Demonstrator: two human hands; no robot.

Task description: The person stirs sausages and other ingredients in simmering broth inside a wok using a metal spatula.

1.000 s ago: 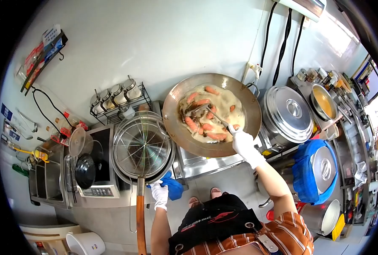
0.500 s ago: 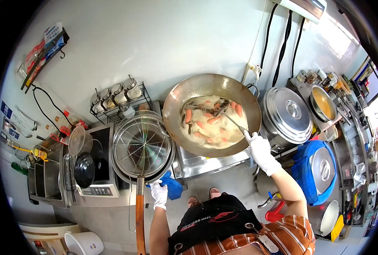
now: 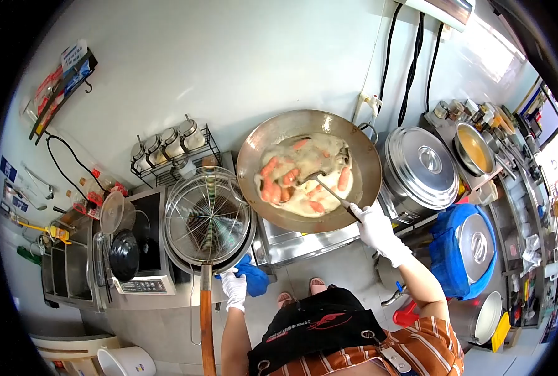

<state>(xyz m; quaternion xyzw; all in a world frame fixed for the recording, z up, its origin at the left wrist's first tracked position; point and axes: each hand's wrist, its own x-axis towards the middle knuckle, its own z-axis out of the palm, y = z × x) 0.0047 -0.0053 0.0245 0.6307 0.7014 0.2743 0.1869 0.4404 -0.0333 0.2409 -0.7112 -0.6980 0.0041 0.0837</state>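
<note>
A wide metal wok (image 3: pixel 272 135) holds foaming pale liquid with several pink-orange sausages (image 3: pixel 343 178) in it. My right hand (image 3: pixel 379 233), in a white glove, is closed round the dark handle end of a long ladle (image 3: pixel 335 195). The ladle's head dips into the foam among the sausages and is partly hidden. Lower left of the wok, my white-gloved left hand (image 3: pixel 234 289) is closed on a blue cloth (image 3: pixel 252 277), just below the rim of a pan; its fingertips are partly hidden. Over that pan lies a round wire strainer (image 3: pixel 210 216) with a long wooden handle (image 3: pixel 207 326).
A big lidded steel pot (image 3: pixel 420 166) stands right of the wok, with a bowl of yellow liquid (image 3: pixel 475 149) beyond it. Behind the strainer is a rack of lidded jars (image 3: pixel 172 143). An induction cooker (image 3: pixel 144 283) and sinks (image 3: pixel 66 269) are at left.
The ladle has swung lower and toward me with my right hand, and the sausages have shifted, several gathering at the wok's left. My left hand stays in place.
</note>
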